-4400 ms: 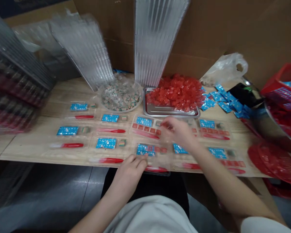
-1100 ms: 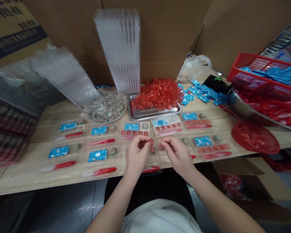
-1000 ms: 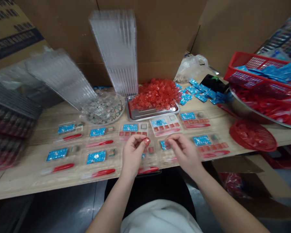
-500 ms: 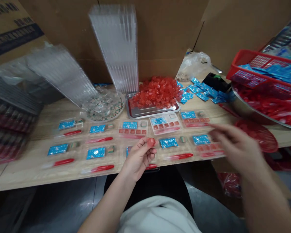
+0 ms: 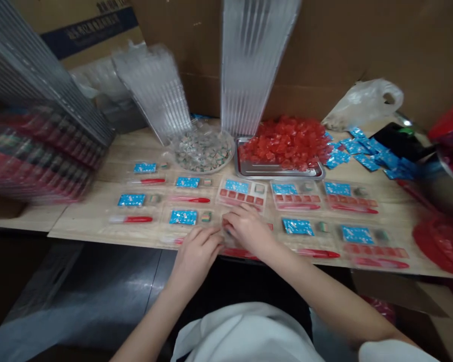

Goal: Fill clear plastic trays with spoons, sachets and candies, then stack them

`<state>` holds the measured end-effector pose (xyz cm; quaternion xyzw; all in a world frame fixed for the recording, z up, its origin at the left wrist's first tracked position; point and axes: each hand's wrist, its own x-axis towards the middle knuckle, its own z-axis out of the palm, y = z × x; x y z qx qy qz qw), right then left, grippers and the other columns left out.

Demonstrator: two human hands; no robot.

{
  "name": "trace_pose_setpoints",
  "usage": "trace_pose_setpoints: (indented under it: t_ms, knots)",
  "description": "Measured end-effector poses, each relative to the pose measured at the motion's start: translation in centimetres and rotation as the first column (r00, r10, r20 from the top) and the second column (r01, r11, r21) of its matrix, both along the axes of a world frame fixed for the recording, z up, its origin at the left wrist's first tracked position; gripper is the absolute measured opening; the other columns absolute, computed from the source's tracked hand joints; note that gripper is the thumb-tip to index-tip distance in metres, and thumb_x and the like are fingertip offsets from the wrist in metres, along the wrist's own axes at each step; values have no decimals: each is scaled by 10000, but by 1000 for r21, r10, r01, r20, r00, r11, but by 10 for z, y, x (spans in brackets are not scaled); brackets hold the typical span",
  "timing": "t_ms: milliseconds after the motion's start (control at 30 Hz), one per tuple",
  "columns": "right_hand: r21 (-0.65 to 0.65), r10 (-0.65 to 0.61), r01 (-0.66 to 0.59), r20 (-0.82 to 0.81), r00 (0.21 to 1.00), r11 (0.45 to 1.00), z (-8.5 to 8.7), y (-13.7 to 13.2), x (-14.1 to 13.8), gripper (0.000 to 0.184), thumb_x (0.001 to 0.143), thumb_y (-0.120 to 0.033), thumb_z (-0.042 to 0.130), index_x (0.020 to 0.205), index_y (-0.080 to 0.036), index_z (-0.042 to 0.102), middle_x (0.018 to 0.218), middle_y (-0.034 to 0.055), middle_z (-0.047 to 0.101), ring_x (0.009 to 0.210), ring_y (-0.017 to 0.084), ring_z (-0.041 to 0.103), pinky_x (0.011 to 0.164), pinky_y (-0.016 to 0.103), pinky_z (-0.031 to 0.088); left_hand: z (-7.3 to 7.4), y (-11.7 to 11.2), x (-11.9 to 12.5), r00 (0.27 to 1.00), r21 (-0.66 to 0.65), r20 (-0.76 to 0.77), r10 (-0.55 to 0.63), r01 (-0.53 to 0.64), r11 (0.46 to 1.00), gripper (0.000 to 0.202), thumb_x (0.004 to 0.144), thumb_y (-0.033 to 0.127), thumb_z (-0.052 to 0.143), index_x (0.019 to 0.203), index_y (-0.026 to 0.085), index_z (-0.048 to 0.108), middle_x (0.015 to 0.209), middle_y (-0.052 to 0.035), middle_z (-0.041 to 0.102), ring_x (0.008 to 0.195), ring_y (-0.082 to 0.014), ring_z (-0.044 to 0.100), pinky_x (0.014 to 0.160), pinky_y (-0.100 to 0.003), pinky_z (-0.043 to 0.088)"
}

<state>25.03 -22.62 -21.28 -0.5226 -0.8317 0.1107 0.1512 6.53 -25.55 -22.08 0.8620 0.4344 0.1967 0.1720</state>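
Both my hands rest together on a clear plastic tray (image 5: 234, 250) at the table's front edge. My left hand (image 5: 195, 254) lies on the tray's left side with fingers pointing right. My right hand (image 5: 248, 229) is curled over the tray's row of small pockets; its fingertips are hidden and blurred. Around them lie several clear trays, each with a blue packet (image 5: 183, 217), a red pen-like stick (image 5: 136, 219) and small red squares (image 5: 238, 195). Behind them a steel tray (image 5: 278, 172) holds a heap of red wrapped cubes (image 5: 286, 143).
A clear dish of green-and-white candies (image 5: 203, 149) stands left of the steel tray. Tall stacks of empty clear trays (image 5: 253, 55) lean on the cardboard wall. Filled trays (image 5: 33, 156) are piled at left. Loose blue packets (image 5: 366, 151), a plastic bag (image 5: 364, 103) and red baskets (image 5: 443, 239) sit at right.
My right hand has swung back from the right to the front tray beside my left hand. My left hand has dropped onto the tray. The view has turned left.
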Motion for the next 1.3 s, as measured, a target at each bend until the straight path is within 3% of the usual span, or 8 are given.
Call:
trace_pose_setpoints:
  t_ms: [167, 367, 500, 700, 833, 933, 1100, 1300]
  knots:
    - [29, -3, 4, -4, 1000, 1000, 0, 5, -2, 212, 836, -214, 567, 1028, -158, 640, 967, 92, 644, 959, 238, 531, 824, 378, 437, 1, 8, -1, 989, 32, -90, -113, 116, 993, 107, 829, 291, 586, 816, 188, 611, 1197, -62, 596, 1062, -231, 530, 915, -398, 450]
    - [150, -346, 400, -292, 892, 904, 22, -17, 90, 235, 868, -162, 467, 1030, -204, 631, 924, 59, 649, 899, 197, 578, 832, 371, 462, 2, 12, -3, 985, 163, -76, -158, 168, 972, 46, 869, 183, 517, 841, 188, 553, 1269, -48, 572, 1175, -229, 487, 968, -428, 409]
    - [-13, -199, 201, -228, 953, 979, 35, -51, 116, 544, 805, -42, 398, 1302, -254, 460, 1321, 78, 478, 1237, 212, 431, 1009, 414, 382, 22, 23, 7, 948, 208, 103, -301, 275, 939, 88, 858, 100, 500, 863, 188, 496, 1217, -67, 609, 1281, -230, 408, 1047, -480, 325]
    - [-133, -238, 197, -498, 834, 971, 46, -59, 101, 409, 853, -205, 502, 1261, -231, 476, 1256, 80, 540, 1170, 202, 496, 975, 374, 414, 77, 45, 25, 841, -226, 541, 0, 146, 963, 71, 907, 232, 423, 839, 212, 413, 955, -35, 684, 986, -197, 633, 878, -423, 483]
    - [-422, -506, 298, -567, 650, 856, 31, -66, 91, 312, 875, -355, 486, 1137, -197, 550, 859, 31, 664, 734, 149, 619, 657, 270, 488, 76, 60, 35, 820, -713, 445, 360, 80, 697, 225, 880, 409, 438, 819, 194, 414, 822, -25, 673, 719, -187, 678, 699, -384, 541]
    - [-519, -596, 369, -385, 705, 771, 14, -77, 80, 401, 861, -347, 489, 1228, -185, 508, 720, 0, 653, 651, 151, 605, 618, 266, 451, 50, 71, 39, 888, -819, 261, 379, -5, 574, 277, 837, 455, 468, 814, 183, 423, 757, -9, 648, 615, -161, 656, 623, -343, 539]
    - [-458, -596, 514, -43, 802, 725, 8, -92, 67, 479, 872, -354, 457, 1310, -159, 459, 673, 15, 658, 611, 181, 613, 565, 272, 407, 14, 77, 43, 971, -608, 62, 231, -147, 780, 269, 858, 445, 411, 815, 188, 477, 734, -26, 620, 678, -186, 632, 608, -331, 521]
    - [-245, -634, 615, 5, 774, 749, 17, -104, 76, 399, 882, -299, 445, 1259, -184, 508, 732, 32, 679, 691, 210, 646, 597, 297, 451, 12, 43, 40, 990, 32, 50, 134, -136, 990, 237, 879, 319, 462, 1037, 160, 538, 1092, -128, 589, 1067, -256, 546, 891, -425, 457]
